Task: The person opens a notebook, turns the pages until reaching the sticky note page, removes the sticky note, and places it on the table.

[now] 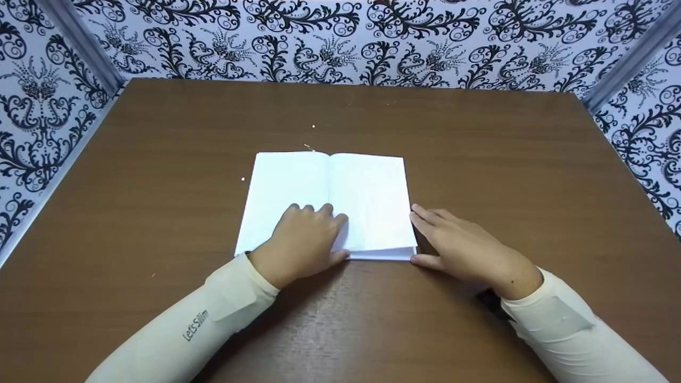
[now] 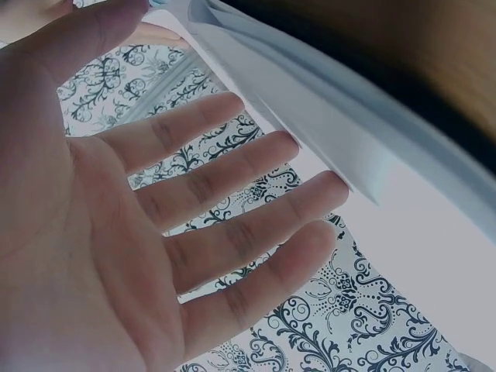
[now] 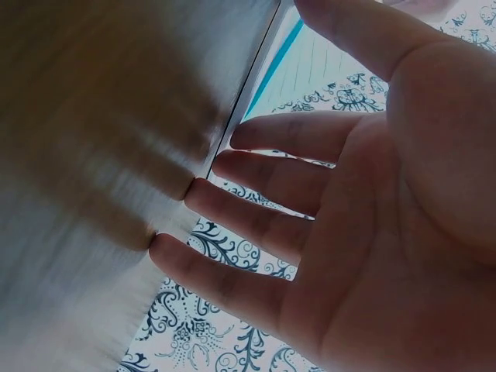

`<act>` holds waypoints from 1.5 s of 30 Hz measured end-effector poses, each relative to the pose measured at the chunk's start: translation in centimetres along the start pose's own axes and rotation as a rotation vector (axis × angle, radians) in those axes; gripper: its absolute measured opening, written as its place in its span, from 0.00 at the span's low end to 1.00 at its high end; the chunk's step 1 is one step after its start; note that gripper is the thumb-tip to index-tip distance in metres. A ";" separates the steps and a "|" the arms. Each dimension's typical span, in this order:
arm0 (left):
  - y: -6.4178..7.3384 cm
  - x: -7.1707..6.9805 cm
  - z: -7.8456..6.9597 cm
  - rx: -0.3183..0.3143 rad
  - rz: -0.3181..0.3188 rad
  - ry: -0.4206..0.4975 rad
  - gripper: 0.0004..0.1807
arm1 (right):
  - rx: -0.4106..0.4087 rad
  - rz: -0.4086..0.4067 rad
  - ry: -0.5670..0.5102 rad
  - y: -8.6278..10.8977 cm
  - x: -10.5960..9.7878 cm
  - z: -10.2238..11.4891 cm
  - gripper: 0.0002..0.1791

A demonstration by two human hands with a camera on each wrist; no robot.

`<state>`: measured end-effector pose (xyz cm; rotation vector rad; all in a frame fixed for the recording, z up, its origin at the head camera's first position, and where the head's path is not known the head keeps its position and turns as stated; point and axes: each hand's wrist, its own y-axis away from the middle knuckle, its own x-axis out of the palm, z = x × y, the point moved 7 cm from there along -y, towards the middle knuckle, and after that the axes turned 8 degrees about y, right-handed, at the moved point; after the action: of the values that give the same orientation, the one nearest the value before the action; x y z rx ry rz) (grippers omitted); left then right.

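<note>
An open notebook [image 1: 372,202] with white pages lies on the brown table, its fold running away from me. My left hand [image 1: 303,242] rests on the pages near the fold, thumb at the near edge. In the left wrist view its fingers [image 2: 240,232] are spread and nearly straight, fingertips at the paper. Along the notebook's right edge is my right hand [image 1: 463,242], fingertips against that side and thumb by the near right corner. The right wrist view shows these fingers [image 3: 256,217] extended, their tips touching the tabletop; lined paper [image 3: 298,74] appears beyond.
The brown wooden table [image 1: 340,114] stretches out on every side of the notebook. Small white specks [image 1: 243,179] lie to its left and behind it. Black-and-white scroll-patterned wallpaper [image 1: 330,45] surrounds the table's far and side edges. Pale sleeves cover both forearms.
</note>
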<state>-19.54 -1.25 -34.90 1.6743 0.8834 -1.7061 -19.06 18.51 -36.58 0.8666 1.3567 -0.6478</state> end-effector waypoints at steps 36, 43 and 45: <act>-0.4 -0.9 -0.5 0.114 -0.161 0.060 0.12 | 0.017 0.027 -0.009 0.0 0.1 0.0 0.42; -0.5 -1.1 -0.6 0.139 -0.185 0.069 0.11 | 0.012 0.013 -0.006 0.0 0.0 0.0 0.42; -0.5 -1.2 -0.7 0.148 -0.197 0.072 0.11 | 0.013 0.011 -0.006 0.0 0.0 0.0 0.42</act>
<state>-19.50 -0.41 -33.68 1.8056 1.0059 -1.8922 -19.06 18.49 -36.60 0.8812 1.3426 -0.6508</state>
